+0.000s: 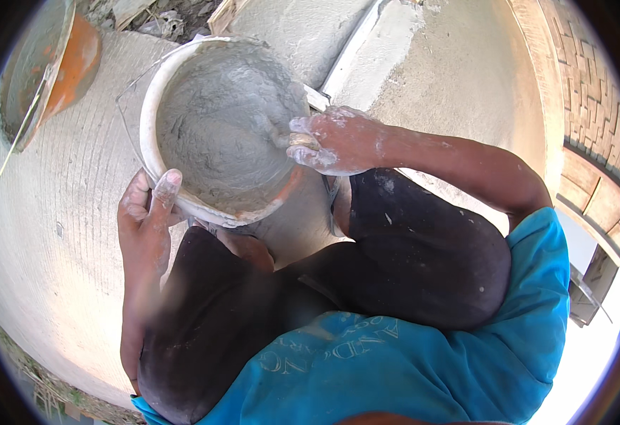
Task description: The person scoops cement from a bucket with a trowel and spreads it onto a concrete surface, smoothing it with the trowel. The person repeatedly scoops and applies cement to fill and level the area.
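Observation:
A whitish bucket (150,120) with an orange patch on its rim holds thick grey wet mortar (221,120). My left hand (150,209) grips its near-left rim, the thumb on the outside, beside the wire handle. My right hand (332,140), crusted with grey-white paste, is closed at the right side of the bucket on a short pale handle (303,140); the tool's far end is in the mortar and hard to make out. The bucket is between my feet, in front of my bent knees.
An orange bucket (76,60) with grey residue and a wire handle stands at upper left on the grooved concrete slab (55,276). Beyond are rubble (172,18) and concrete ledges (465,64). At right are brickwork (593,92) and wooden boards (586,191).

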A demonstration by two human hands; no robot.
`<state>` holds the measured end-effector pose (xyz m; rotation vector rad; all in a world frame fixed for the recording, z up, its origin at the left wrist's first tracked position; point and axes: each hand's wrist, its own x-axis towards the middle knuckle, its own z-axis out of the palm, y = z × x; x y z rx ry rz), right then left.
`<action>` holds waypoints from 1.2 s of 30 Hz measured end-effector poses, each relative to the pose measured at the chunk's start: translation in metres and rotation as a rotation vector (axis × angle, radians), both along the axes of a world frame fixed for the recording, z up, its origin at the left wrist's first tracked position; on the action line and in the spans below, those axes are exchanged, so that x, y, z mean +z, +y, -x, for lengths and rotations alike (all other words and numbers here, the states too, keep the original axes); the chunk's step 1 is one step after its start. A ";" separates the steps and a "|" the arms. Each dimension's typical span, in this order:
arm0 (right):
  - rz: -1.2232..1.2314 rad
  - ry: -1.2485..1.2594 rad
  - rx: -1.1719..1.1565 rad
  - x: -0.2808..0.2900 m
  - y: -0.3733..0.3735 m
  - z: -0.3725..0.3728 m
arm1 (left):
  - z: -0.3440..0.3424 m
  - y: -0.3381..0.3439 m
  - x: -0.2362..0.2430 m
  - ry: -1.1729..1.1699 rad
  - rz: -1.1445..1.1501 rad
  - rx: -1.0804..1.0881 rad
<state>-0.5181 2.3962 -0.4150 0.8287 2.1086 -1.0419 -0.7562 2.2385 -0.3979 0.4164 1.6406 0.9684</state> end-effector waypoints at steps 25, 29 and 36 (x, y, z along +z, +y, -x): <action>0.394 0.296 -0.396 0.018 0.090 -0.116 | -0.020 0.003 0.007 0.009 -0.043 0.132; 0.391 0.311 -0.684 0.034 0.142 -0.152 | -0.021 0.002 0.007 0.010 -0.053 0.151; -0.048 0.390 -0.866 0.003 0.238 -0.183 | -0.024 0.002 0.005 0.017 -0.074 0.218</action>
